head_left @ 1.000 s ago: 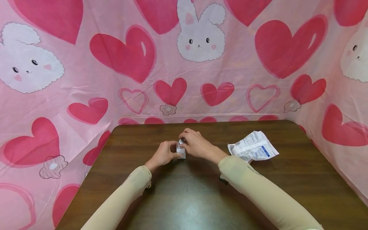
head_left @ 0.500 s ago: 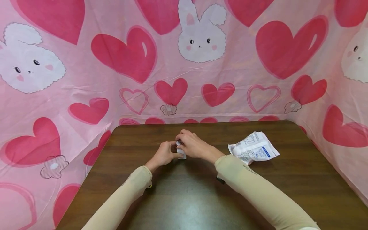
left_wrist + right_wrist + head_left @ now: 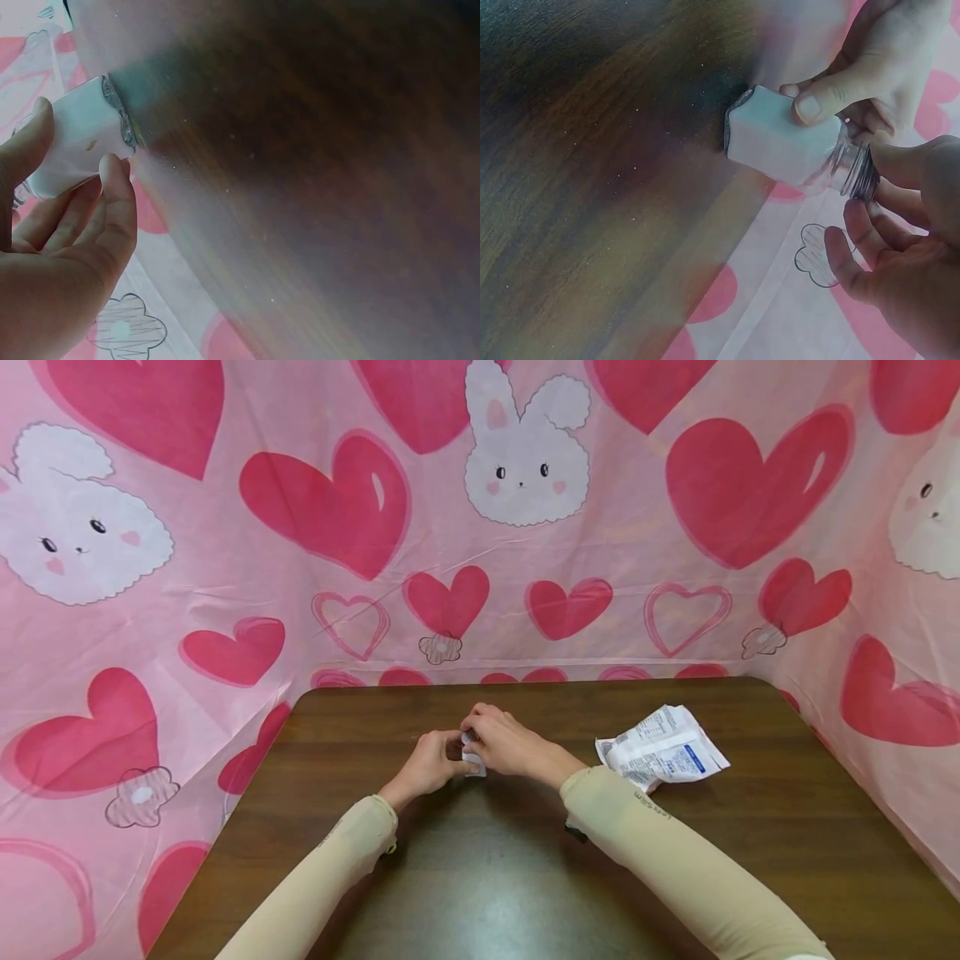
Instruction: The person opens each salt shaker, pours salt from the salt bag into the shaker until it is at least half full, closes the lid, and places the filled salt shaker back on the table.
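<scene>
A small squarish glass shaker filled with white powder or grains stands upright on the dark wooden table. My left hand holds its body from the left, the thumb along one side and the fingers on the other. At the top, my right hand pinches the metal screw cap between thumb and fingertips. In the left wrist view the shaker shows its white contents and thick glass base. From the head view, the hands hide most of it.
To the right lies a crumpled white printed packet, near my right sleeve. Tiny white specks dot the table. A pink curtain with hearts and rabbits rises behind the table's back edge and at both sides.
My right hand has shifted slightly left over the shaker's top, and its fingers now cover more of the cap. The left hand and the packet have stayed in place.
</scene>
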`<state>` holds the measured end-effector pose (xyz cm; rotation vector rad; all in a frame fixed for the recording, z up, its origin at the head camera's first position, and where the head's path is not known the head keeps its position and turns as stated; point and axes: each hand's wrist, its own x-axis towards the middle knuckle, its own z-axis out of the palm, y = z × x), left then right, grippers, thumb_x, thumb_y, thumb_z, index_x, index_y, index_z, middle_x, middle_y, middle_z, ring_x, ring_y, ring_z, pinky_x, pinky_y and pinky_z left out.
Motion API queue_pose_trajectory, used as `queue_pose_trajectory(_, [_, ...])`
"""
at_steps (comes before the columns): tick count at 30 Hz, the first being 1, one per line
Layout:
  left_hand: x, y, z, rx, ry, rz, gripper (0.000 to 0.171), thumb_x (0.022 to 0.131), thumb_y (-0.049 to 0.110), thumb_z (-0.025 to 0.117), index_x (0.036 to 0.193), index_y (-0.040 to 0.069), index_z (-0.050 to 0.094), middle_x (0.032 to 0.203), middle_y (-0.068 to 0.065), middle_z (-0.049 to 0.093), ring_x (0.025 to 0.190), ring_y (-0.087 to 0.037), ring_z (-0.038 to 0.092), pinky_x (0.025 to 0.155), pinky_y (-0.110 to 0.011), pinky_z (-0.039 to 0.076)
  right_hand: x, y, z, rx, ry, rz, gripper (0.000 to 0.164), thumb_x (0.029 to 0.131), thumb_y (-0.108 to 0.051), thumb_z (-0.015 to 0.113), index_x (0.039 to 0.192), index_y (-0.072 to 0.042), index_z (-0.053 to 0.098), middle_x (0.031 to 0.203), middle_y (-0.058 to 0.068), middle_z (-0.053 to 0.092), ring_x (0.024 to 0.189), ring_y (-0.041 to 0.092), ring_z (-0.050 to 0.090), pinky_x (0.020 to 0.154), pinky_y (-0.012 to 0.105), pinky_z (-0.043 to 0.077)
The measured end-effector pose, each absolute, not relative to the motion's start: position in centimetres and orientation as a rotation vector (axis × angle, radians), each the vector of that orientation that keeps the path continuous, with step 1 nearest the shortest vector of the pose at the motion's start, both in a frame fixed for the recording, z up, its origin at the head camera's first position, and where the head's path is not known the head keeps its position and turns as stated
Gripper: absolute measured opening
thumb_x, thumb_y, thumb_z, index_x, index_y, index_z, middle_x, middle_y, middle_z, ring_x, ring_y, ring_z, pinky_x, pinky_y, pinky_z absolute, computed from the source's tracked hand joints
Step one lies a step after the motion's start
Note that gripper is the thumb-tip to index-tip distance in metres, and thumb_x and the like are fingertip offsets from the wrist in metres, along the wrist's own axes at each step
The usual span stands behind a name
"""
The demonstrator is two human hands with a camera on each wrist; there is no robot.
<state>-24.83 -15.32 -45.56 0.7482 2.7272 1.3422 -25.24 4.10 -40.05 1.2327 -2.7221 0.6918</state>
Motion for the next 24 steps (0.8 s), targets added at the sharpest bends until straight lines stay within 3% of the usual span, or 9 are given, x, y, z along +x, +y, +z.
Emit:
queue_pose_trajectory(7, [-24.86, -15.34, -45.56, 0.767, 2.725, 1.35, 0.035, 0.084, 0.007, 0.09, 0.114, 0.001, 0.075, 0.109, -0.007, 0.076, 0.096, -0.019, 0.073, 0.086, -0.036, 0.059, -25.39, 3.98, -40.46, 1.156, -2.71, 0.752, 0.025, 0.097, -0.016, 0.079, 0.113, 0.002, 0.073, 0.105, 0.01, 0.064, 0.091, 0.02, 0.061, 0.08, 0.033, 0.056])
queue_pose_trajectory(16, [-24.95, -15.42, -45.53, 0.743, 2.767, 1.281, 0.03, 0.083, 0.012, 0.092, 0.109, 0.007, 0.076, 0.096, 0.001, 0.075, 0.083, -0.014, 0.064, 0.078, -0.032, 0.055, -25.41, 3.87, -40.49, 0.976, -2.742, 0.784, 0.034, 0.085, -0.038, 0.09, 0.085, -0.008, 0.074, 0.079, -0.001, 0.06, 0.071, 0.015, 0.054, 0.063, 0.027, 0.049])
queue_pose_trajectory(19, [-24.92, -15.4, -45.52, 0.741, 2.758, 1.292, 0.03, 0.083, 0.008, 0.091, 0.11, 0.005, 0.076, 0.097, -0.001, 0.076, 0.086, -0.014, 0.066, 0.079, -0.033, 0.056, -25.42, 3.99, -40.31, 1.036, -2.756, 0.708, 0.041, 0.085, -0.042, 0.089, 0.096, -0.005, 0.074, 0.087, 0.002, 0.061, 0.077, 0.016, 0.056, 0.067, 0.027, 0.051])
queue_pose_trajectory(24, [-24.99, -15.46, -45.64, 0.757, 2.749, 1.306, 0.032, 0.085, 0.007, 0.089, 0.113, 0.003, 0.076, 0.104, -0.004, 0.077, 0.093, -0.015, 0.071, 0.085, -0.036, 0.058, -25.3, 4.44, -39.88, 1.239, -2.747, 0.568, 0.049, 0.095, -0.027, 0.082, 0.131, 0.001, 0.066, 0.122, 0.012, 0.065, 0.109, 0.024, 0.062, 0.094, 0.036, 0.054])
